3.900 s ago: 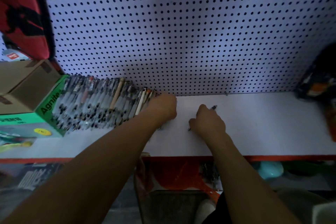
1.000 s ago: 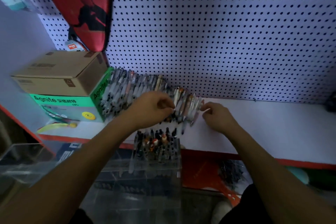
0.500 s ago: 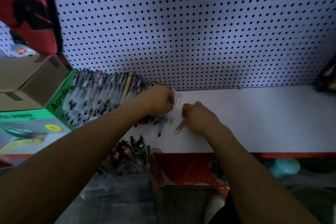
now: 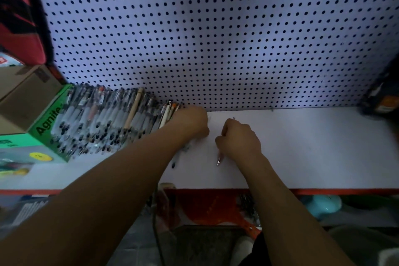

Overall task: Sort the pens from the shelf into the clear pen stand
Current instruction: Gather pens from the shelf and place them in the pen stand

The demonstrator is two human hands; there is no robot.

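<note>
Silver-tipped and slim, the pen (image 4: 219, 160) in our right hand (image 4: 239, 139) runs its long axis from about 1 o'clock to 7 o'clock; its metal point sticks out below the heel of the hand toward 7 o'clock, and a short blue-grey end (image 4: 233, 118) shows above the knuckles toward 1 o'clock; the barrel between them is hidden inside the fist, so we cannot read its colour; our right fingers are curled tight around it, pressed together, knuckles up, just over the white shelf (image 4: 313, 147).

At 9 o'clock from that hand, near it but apart, our left hand (image 4: 191, 122) sits at the right end of the row of pens (image 4: 103, 123); its fingers are curled under and turned away from us, so we cannot tell whether they pinch anything; a blurred dark pen (image 4: 176, 158) trails beneath the left wrist, tip toward 7 o'clock, too smeared for us to say if it is held or lying on the shelf.

The row of pens lies side by side, leaning back against the pegboard (image 4: 216, 39), caps toward 1 o'clock and dark tips toward 7 o'clock; one tan pen (image 4: 133, 112) stands out among the clear ones; the row's left end touches a green box (image 4: 48, 124), with a cardboard box (image 4: 23, 95) on top, cut off by the left edge.

Below the shelf's red front edge (image 4: 323, 191) everything is dim; we make out only an orange-red shape (image 4: 207, 207) and something pale blue (image 4: 323, 204) toward 4 o'clock.
</note>
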